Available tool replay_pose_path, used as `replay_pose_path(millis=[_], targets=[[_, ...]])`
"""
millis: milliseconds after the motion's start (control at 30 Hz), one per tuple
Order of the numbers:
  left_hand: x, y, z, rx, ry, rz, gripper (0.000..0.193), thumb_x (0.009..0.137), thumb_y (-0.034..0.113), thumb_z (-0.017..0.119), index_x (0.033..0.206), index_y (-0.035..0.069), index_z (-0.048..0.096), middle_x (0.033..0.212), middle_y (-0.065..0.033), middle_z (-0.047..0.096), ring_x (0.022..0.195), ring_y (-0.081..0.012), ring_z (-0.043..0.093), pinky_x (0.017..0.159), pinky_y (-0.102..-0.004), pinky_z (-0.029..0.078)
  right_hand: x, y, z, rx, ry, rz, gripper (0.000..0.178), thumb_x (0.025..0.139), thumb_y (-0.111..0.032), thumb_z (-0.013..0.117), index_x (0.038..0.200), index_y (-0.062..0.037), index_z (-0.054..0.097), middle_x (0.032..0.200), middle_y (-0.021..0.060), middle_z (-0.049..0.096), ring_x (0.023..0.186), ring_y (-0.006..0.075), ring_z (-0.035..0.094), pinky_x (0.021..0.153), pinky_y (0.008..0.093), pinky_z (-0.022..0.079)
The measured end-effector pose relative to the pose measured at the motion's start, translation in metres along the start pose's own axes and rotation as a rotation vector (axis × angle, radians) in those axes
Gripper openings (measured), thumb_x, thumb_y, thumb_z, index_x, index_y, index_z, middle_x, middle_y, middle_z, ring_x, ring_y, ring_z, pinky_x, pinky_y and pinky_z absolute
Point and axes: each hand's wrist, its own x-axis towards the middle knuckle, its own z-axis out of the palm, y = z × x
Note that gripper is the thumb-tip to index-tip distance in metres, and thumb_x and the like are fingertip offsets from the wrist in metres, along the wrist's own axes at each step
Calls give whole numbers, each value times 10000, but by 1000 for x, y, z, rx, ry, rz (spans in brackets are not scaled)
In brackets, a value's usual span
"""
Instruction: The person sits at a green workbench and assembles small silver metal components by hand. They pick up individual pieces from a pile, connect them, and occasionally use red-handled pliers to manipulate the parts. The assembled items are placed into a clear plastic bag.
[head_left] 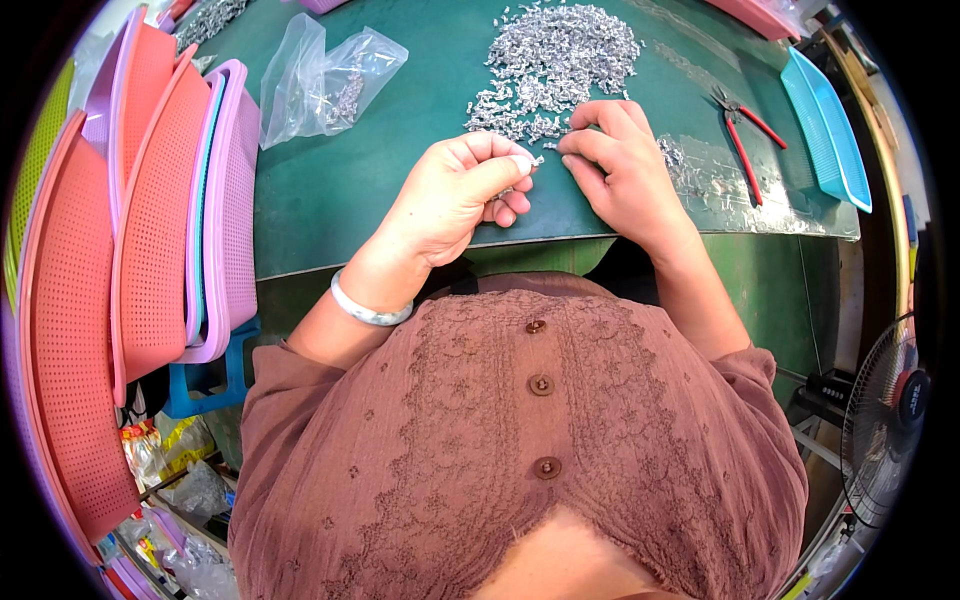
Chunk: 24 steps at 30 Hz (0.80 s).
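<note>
My left hand [445,195], with a pale bangle [368,305] on its wrist, is closed. Between its thumb and forefinger is a small silvery metal part [538,160]; its curled lower fingers hide what may lie in the palm. Just to the right, my right hand [632,170] pinches another tiny silvery piece [551,147] at its fingertips, close to the first but apart from it. Beyond both hands spreads a heap of small silvery metal parts [565,50], whose near edge reaches my fingers. The parts are too small to tell their exact kind.
On the green table [340,200] lie a clear plastic bag [335,80] with a few parts and red-handled pliers [743,140]. A blue basket [825,130] sits at the right edge. Stacked pink and purple baskets [160,220] stand left; a fan [885,420] is at lower right.
</note>
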Motion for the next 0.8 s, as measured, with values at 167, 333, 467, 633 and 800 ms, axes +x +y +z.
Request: replay_pose_path(millis=[167,333,467,633,800], targets=[[2,-2,-6,-105,-29,6,81,845,69,524,906,29,558,814,-70,596,672,-135,576,583,-229,471,0,-1,0,44,11,46,74,690,-51,642,760,-38,622,868,68,554,863,263,501,766,345,420],[5,-3,-11,-198,-73,22,127,834,42,487,942,2,540,865,-109,593,730,-172,598,626,-260,503,3,-3,8,25,9,84,49,700,-62,646,741,-40,629,836,60,556,837,255,503,748,344,421],[5,-2,-11,-200,-72,17,150,834,44,494,967,-9,541,864,-110,597,738,-173,601,632,-261,506,5,-4,10,36,8,76,42,713,-62,638,739,-32,624,824,59,557,819,254,505,731,344,423],[5,-2,-6,-145,-21,-1,160,845,65,522,984,-10,546,858,-102,598,717,-162,594,612,-248,494,6,-8,6,222,53,129,32,753,-48,606,761,-18,599,820,77,566,813,262,521,719,336,430],[3,1,0,-88,-3,-19,142,862,109,539,942,-5,567,816,-87,597,661,-150,582,559,-230,476,7,-10,6,380,70,169,29,785,-33,579,776,-8,568,814,96,571,818,272,537,715,333,434]])
